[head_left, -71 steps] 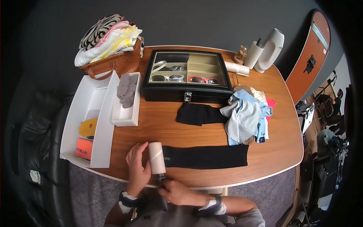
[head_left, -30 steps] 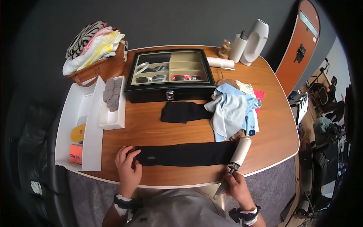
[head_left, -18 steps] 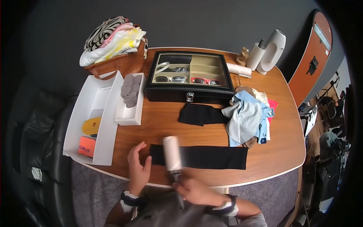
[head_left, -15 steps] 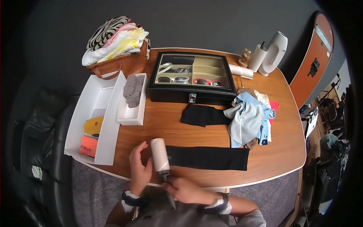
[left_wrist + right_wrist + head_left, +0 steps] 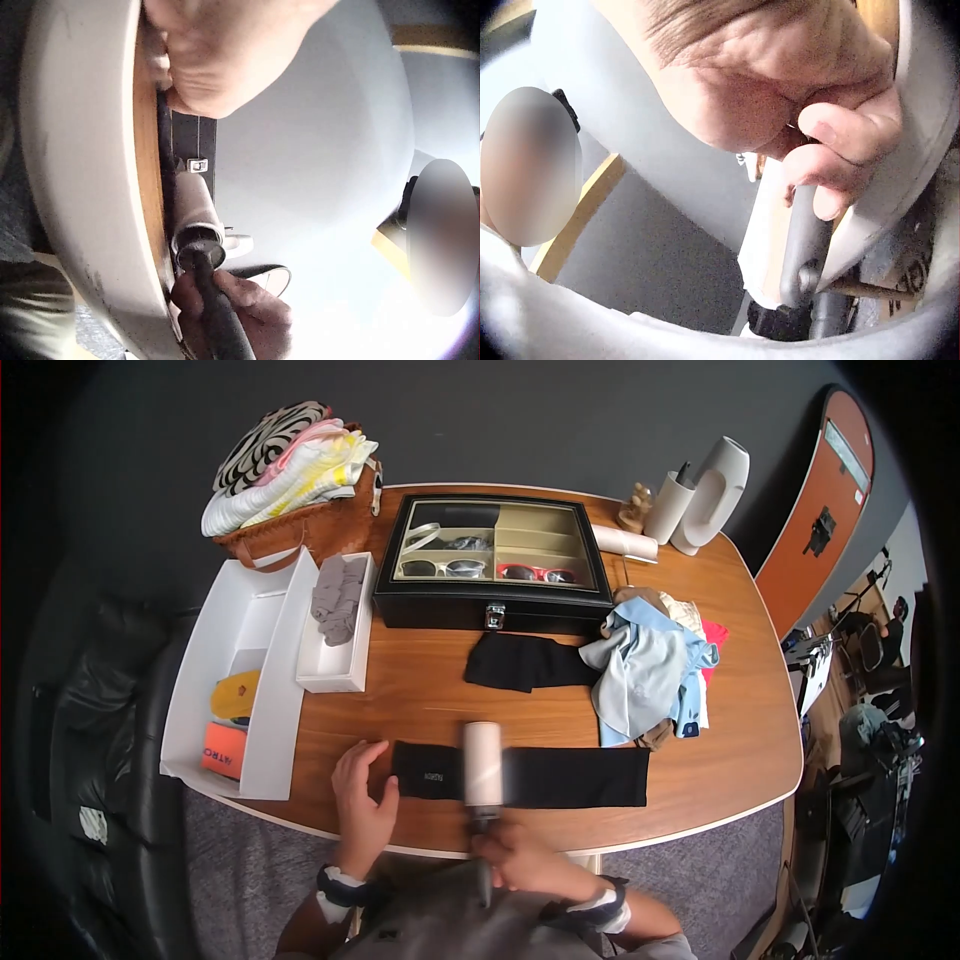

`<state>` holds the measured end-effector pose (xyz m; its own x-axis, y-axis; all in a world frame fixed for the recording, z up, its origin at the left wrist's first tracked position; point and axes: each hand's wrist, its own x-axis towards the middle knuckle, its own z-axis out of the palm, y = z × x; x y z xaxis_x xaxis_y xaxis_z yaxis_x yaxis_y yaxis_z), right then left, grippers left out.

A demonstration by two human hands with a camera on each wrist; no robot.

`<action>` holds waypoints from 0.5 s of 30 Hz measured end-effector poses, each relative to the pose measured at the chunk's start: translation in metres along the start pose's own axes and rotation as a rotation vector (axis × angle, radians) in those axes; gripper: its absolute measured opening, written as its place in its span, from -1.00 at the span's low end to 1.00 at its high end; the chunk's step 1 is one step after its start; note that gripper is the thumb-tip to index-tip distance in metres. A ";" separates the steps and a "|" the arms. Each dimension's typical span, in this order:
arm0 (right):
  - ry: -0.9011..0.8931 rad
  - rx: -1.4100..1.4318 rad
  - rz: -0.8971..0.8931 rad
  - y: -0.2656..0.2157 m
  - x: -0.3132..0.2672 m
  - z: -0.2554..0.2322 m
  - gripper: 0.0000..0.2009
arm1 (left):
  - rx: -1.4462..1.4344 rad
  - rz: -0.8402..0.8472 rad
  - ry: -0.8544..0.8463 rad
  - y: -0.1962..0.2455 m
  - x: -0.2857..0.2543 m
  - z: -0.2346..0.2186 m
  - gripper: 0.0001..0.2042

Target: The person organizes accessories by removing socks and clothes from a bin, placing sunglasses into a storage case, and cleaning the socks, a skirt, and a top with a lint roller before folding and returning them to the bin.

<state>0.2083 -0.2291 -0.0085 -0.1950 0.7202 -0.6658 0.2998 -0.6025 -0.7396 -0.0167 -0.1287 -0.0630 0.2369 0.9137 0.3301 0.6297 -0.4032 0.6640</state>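
Observation:
A long flat piece of black fabric (image 5: 580, 777), sleeve-like, with small grey lettering near its left end, lies along the front of the table. My right hand (image 5: 527, 860) grips the dark handle of a lint roller (image 5: 483, 763); the pale roll overlaps the fabric left of its middle, slightly blurred. In the right wrist view, curled fingers (image 5: 840, 150) wrap the grey handle. My left hand (image 5: 362, 800) rests at the fabric's left end, fingers lightly bent and thumb spread, gripping nothing.
Behind stand a black glasses case (image 5: 494, 600), a folded black cloth (image 5: 525, 663) and a heap of light blue clothing (image 5: 645, 665). White boxes (image 5: 272, 690) hold small items on the left. A brown basket (image 5: 330, 535) of folded fabrics, a spare roll (image 5: 625, 543) and a white vase (image 5: 715, 495) sit farther back.
The lint roller went from the fabric's right end to its left end, and has now moved back rightward toward the middle. My left hand stays by the left end.

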 end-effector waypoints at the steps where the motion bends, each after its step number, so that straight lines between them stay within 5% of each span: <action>1: 0.026 0.004 0.014 0.003 -0.007 -0.005 -0.61 | -0.003 -0.001 -0.004 0.000 0.000 0.000 -0.52; 15: 0.448 0.380 0.117 0.084 -0.080 -0.056 -0.70 | 0.021 -0.026 -0.005 -0.001 -0.002 0.003 -0.55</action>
<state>0.3010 -0.3177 -0.0117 0.2566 0.6666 -0.6999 -0.0755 -0.7081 -0.7021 -0.0152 -0.1296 -0.0661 0.2243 0.9241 0.3093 0.6507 -0.3783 0.6584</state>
